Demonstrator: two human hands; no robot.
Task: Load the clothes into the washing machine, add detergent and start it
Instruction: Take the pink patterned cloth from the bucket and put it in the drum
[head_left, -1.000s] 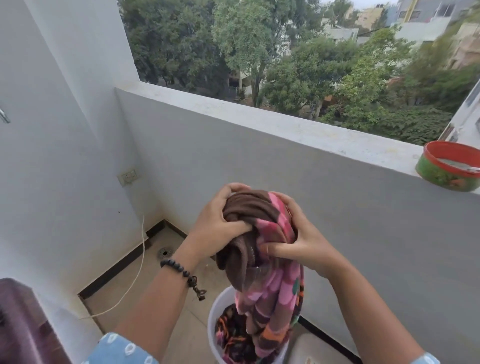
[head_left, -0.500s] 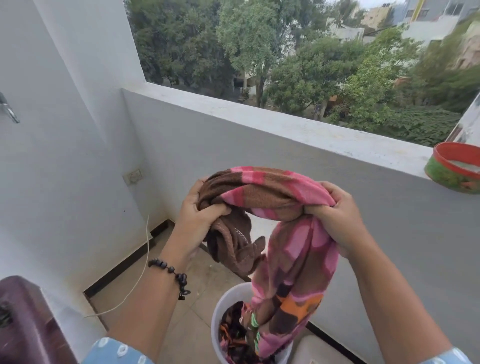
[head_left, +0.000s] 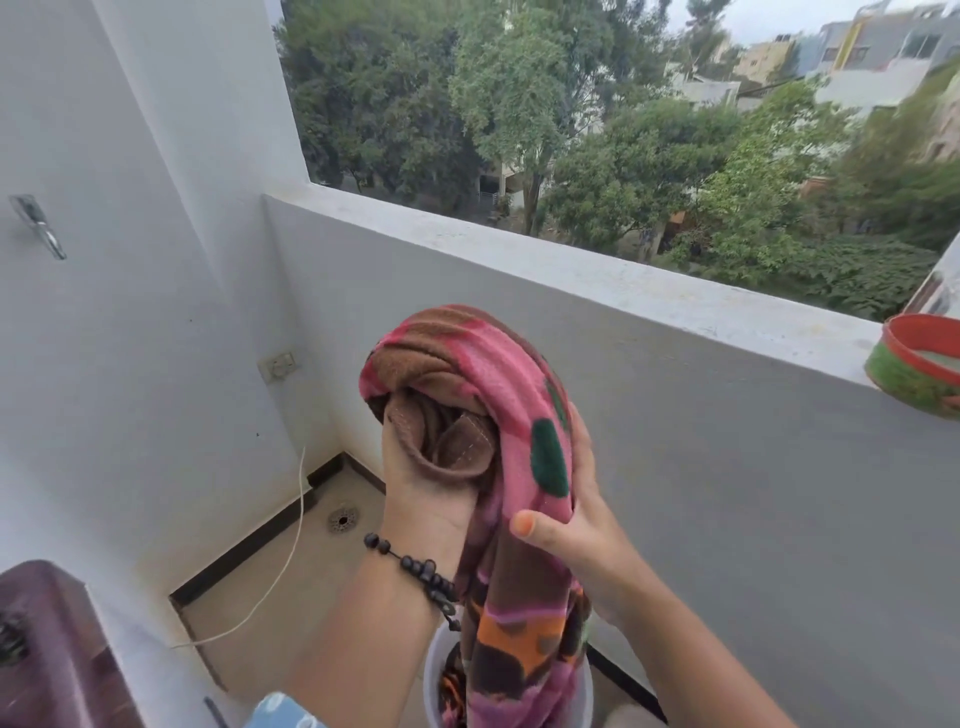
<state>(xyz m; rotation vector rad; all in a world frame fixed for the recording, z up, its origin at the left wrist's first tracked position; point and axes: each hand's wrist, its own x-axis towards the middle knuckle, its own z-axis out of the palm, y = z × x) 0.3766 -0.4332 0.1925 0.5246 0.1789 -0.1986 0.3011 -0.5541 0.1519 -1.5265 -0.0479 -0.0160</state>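
On a balcony, both hands' grips clamp a bunched pink-and-brown fleece cloth (head_left: 498, 395) above a white bucket (head_left: 431, 680): left hand (head_left: 421, 493), right hand (head_left: 576, 525).

1. Pink, brown and orange patterned fleece cloth (head_left: 498, 384), bunched at the top and raised before a grey parapet wall (head_left: 727, 467); its tail hangs into item 4.
2. Left hand (head_left: 421, 488), palm up under the bunched brown fold, gripping it; black beaded bracelet (head_left: 415, 566) on the wrist.
3. Right hand (head_left: 576, 519), clasping the cloth's right side, thumb out in front.
4. White round plastic bucket (head_left: 431, 686), on the tiled floor, holding more patterned fabric.
5. Red-rimmed green round tin (head_left: 914, 364), on the parapet ledge at right.
6. Maroon washing machine top (head_left: 47, 649), lower left corner.
7. Round floor drain (head_left: 343, 518); white wall socket (head_left: 279, 365); thin white cord (head_left: 291, 551) hanging to the floor.
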